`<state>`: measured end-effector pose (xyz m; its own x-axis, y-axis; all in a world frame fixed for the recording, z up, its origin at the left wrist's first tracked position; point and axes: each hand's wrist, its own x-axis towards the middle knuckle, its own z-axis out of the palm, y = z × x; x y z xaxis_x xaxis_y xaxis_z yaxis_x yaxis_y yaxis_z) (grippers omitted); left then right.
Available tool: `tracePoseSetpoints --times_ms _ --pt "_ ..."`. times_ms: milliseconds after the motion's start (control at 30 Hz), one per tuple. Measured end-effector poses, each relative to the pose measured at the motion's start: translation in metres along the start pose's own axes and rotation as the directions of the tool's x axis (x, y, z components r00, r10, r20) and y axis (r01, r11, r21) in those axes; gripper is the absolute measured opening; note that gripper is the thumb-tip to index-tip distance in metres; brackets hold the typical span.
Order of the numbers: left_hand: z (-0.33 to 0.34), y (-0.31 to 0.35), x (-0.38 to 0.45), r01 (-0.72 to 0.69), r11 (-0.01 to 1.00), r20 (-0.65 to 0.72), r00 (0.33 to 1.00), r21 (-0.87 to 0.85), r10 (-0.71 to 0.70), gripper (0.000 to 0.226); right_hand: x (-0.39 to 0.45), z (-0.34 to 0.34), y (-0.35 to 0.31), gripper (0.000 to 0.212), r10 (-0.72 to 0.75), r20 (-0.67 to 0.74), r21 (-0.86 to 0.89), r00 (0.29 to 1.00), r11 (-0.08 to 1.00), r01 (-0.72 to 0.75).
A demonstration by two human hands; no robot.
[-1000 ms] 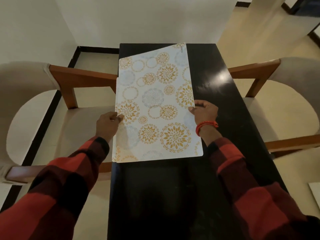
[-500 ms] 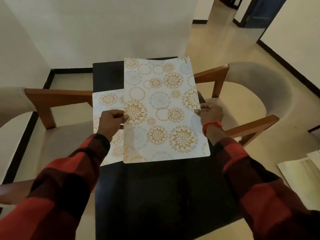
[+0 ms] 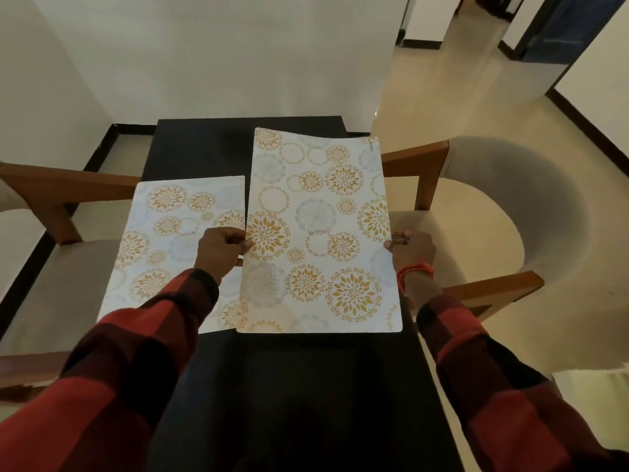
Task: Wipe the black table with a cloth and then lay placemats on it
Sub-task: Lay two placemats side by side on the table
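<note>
Head view, looking down the length of a narrow black rectangular table point(image 3: 211, 151). Both hands hold a white rectangular placemat printed with gold and grey floral rings point(image 3: 320, 233) by its long edges. The left hand point(image 3: 221, 248) pinches the mat's left edge at mid-length, thumb on top. The right hand point(image 3: 410, 248), with an orange-red band at the wrist, grips the right edge opposite it, fingers curled round the border.

The held mat covers the right half of the table. Its right edge runs past the table's right side toward the seat there. Whether it rests on the surface or is lifted off it cannot be told. Its near left corner overlaps a second placemat of the same pattern point(image 3: 163, 233).

This second mat lies flat on the left half. Its left edge overhangs the table's left side, and no hand grips it.

Bare black tabletop shows beyond the far edges of both mats and in a broad band nearer the person. A wooden-armed chair with a beige seat point(image 3: 476, 219) stands close against the right side. A similar chair point(image 3: 51, 212) stands against the left, with its armrest meeting the table edge.
</note>
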<state>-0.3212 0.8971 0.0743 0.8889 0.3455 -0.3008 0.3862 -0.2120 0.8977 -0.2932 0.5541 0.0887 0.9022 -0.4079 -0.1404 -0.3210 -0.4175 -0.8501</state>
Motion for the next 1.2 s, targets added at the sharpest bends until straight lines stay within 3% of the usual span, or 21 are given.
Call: tracePoseSetpoints --times_ms 133,267,433,533,633,1200 --pt "0.029 -0.001 0.011 0.016 0.999 -0.033 0.999 0.049 -0.014 0.010 0.045 0.001 0.027 0.020 0.080 0.165 -0.024 0.983 0.997 -0.078" --pt "0.052 -0.008 0.020 0.021 0.993 -0.048 0.999 0.115 -0.016 0.009 0.070 0.020 0.046 0.016 0.050 0.046 -0.039 0.998 0.998 -0.049" --pt "0.070 -0.026 0.050 0.054 0.982 -0.070 0.997 0.183 -0.042 0.023 0.095 0.039 0.057 0.010 0.032 0.096 -0.087 0.995 0.996 -0.024" --pt "0.074 -0.032 0.065 0.063 0.986 -0.073 0.996 0.155 -0.053 0.024 0.128 0.060 0.086 0.029 0.040 0.199 -0.113 0.979 0.993 -0.018" --pt "0.077 -0.042 0.073 0.065 0.989 -0.071 0.996 0.133 -0.056 0.026 0.137 0.070 0.088 0.020 0.033 0.143 -0.100 0.989 0.995 -0.019" --pt "0.083 -0.053 0.090 0.053 0.979 -0.113 0.993 0.199 -0.031 0.022 0.153 0.083 0.090 0.022 0.014 0.133 -0.208 0.991 0.978 0.014"
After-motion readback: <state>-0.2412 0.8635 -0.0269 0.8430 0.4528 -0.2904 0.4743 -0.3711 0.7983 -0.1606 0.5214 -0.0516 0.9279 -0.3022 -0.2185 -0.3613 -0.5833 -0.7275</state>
